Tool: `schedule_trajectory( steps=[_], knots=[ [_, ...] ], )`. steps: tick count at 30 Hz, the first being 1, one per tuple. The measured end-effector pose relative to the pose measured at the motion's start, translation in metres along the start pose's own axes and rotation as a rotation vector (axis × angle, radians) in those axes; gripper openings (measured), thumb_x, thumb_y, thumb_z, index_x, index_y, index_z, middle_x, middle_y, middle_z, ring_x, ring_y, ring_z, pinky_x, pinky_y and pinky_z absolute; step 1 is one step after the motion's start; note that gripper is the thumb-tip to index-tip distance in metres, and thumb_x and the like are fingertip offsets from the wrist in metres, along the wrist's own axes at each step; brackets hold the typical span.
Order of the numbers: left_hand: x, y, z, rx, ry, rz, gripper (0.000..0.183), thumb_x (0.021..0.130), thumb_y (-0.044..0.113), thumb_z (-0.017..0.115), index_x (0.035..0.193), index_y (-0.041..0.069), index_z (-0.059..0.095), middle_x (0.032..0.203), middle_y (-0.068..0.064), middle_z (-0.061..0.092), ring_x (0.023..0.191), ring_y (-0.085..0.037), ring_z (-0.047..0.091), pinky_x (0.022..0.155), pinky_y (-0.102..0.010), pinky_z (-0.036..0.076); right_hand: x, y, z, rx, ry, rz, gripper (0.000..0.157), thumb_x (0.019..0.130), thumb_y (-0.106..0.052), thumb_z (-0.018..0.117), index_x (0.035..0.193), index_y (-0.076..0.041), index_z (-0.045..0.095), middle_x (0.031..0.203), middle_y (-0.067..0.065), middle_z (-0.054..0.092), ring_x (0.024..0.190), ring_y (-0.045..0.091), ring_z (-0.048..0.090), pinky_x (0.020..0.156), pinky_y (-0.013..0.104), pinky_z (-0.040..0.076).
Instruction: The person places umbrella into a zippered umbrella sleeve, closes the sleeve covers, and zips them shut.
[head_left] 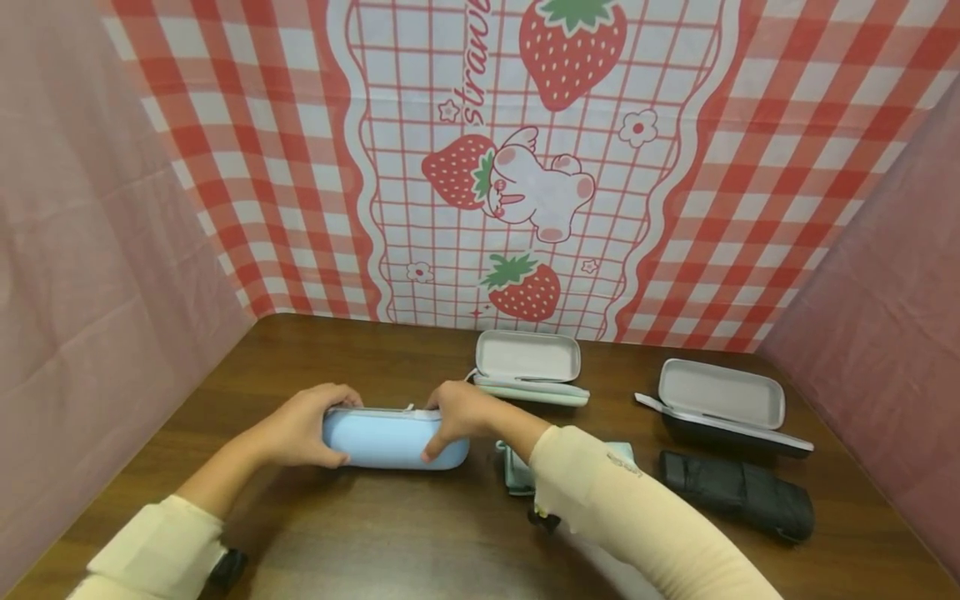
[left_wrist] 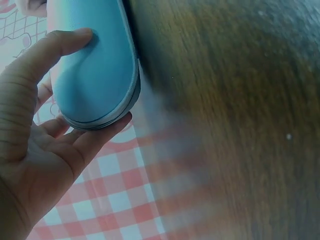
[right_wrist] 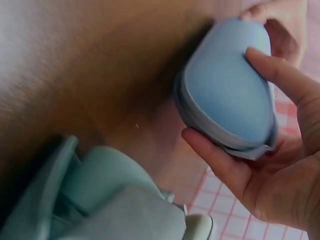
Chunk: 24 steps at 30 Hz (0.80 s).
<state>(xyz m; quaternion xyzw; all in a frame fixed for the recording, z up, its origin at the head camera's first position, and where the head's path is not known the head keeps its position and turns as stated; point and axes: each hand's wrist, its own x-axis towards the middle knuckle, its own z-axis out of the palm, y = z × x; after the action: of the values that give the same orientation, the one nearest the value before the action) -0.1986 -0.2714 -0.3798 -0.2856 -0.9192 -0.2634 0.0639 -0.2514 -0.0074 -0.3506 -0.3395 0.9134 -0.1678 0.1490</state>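
Observation:
A light blue zip case (head_left: 382,437), long with rounded ends, is held between both hands at the left of the table. My left hand (head_left: 300,429) grips its left end, and in the left wrist view the thumb (left_wrist: 70,42) presses on the smooth blue shell while the fingers lie under the grey zip edge. At the other end my right hand (head_left: 468,412) holds the case, thumb on the blue face. From the right wrist view, its fingers (right_wrist: 215,155) reach the grey zip band. The lid looks closed against the body.
Behind the right hand an opened mint case (head_left: 528,358) shows its grey inside. Farther right stands an opened black case (head_left: 723,396), with a folded black umbrella (head_left: 738,496) before it. The right sleeve partly hides a mint folded fabric item (head_left: 519,473). A checkered cloth (head_left: 262,150) backs the table.

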Motion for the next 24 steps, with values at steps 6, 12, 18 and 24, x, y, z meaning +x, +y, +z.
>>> schedule_trajectory(
  steps=[6,12,18,24],
  knots=[
    [0.001,0.001,0.002,0.005,0.028,0.033,0.058,0.056,0.019,0.092,0.104,0.012,0.061,0.099,0.004,0.059,0.092,-0.015,0.057,0.078,-0.037,0.051,-0.010,-0.004,0.007,0.010,0.109,0.047,0.064,0.055,-0.034,0.094,0.107,-0.003,0.072,0.100,0.005,0.071,0.089,0.017,0.064,0.079,0.027,0.051],
    [0.004,0.007,-0.002,-0.010,0.056,0.045,0.054,0.059,0.020,0.093,0.103,0.011,0.063,0.102,0.002,0.060,0.094,-0.017,0.057,0.080,-0.038,0.051,-0.019,-0.003,0.010,0.021,0.195,0.029,0.061,0.055,-0.032,0.093,0.106,-0.006,0.072,0.096,0.002,0.070,0.083,0.014,0.061,0.074,0.027,0.050],
    [0.014,0.021,-0.003,-0.046,0.162,0.103,0.025,0.075,0.016,0.085,0.095,0.011,0.071,0.099,0.003,0.065,0.091,-0.015,0.061,0.076,-0.036,0.052,-0.026,-0.003,0.010,0.004,0.264,0.016,0.058,0.054,-0.032,0.092,0.104,-0.008,0.073,0.093,0.001,0.071,0.080,0.014,0.061,0.071,0.028,0.050],
    [0.027,0.045,0.007,-0.067,0.233,0.072,0.017,0.078,0.004,0.080,0.093,0.007,0.074,0.092,0.003,0.067,0.082,-0.016,0.062,0.070,-0.038,0.054,-0.031,-0.002,0.007,-0.041,0.291,0.000,0.056,0.054,-0.033,0.091,0.101,-0.009,0.074,0.089,0.000,0.069,0.080,0.014,0.060,0.070,0.027,0.049]
  ],
)
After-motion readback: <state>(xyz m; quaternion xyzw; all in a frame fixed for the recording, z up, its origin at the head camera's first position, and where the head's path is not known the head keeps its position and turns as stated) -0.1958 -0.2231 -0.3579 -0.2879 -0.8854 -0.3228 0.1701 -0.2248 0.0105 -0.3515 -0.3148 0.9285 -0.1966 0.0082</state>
